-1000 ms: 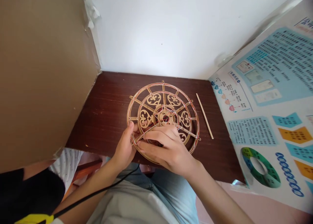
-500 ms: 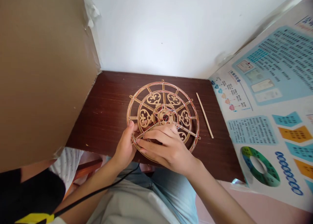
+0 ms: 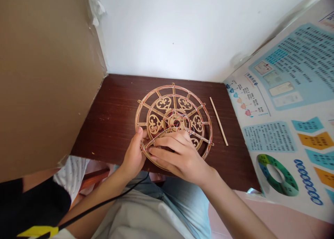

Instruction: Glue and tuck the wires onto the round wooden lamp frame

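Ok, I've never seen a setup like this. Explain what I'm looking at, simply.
There is no machine here: two bare hands do the work, seen from a camera worn on the person's head, looking forward and down. On the dark brown table is a round wooden frame with spokes and heart-shaped scrollwork; thin red and white wires run along its rings. The left hand holds its near left edge, thumb on top. The right hand is over the near part; whether its fingertips pinch anything is unclear. A thin pale stick lies to the right of the frame. A brown panel stands left, a printed board right.
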The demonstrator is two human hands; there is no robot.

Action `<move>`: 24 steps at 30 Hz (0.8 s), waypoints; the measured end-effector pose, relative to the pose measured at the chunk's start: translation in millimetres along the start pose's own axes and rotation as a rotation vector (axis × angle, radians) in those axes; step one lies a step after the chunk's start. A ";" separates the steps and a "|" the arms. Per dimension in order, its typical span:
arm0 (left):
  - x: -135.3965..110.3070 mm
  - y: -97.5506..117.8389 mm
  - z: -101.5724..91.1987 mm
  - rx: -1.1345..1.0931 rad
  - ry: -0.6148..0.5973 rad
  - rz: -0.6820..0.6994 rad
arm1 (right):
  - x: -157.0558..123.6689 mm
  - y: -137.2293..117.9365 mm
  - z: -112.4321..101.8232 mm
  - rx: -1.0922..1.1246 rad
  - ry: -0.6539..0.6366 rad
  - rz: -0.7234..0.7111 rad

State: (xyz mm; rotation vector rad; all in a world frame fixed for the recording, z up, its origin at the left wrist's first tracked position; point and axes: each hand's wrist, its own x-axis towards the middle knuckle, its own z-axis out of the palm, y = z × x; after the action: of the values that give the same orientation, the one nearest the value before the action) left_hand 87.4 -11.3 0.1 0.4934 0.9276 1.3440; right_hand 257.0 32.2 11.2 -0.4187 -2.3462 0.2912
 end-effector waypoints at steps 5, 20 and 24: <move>0.4 -3.6 -2.6 -0.001 -0.012 -0.012 | -3.8 1.9 1.8 0.000 -0.003 -0.009; 1.8 -6.1 -8.0 0.145 0.015 0.048 | -2.1 0.8 3.5 0.007 0.013 -0.011; 3.1 -7.4 -12.0 0.173 0.001 0.055 | 0.7 -0.1 4.5 0.011 0.008 -0.001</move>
State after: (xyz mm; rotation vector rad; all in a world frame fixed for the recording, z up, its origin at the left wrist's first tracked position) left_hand 82.1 -12.1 -13.4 0.6545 1.0431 1.3201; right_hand 253.3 32.0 8.4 -0.4126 -2.3363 0.3013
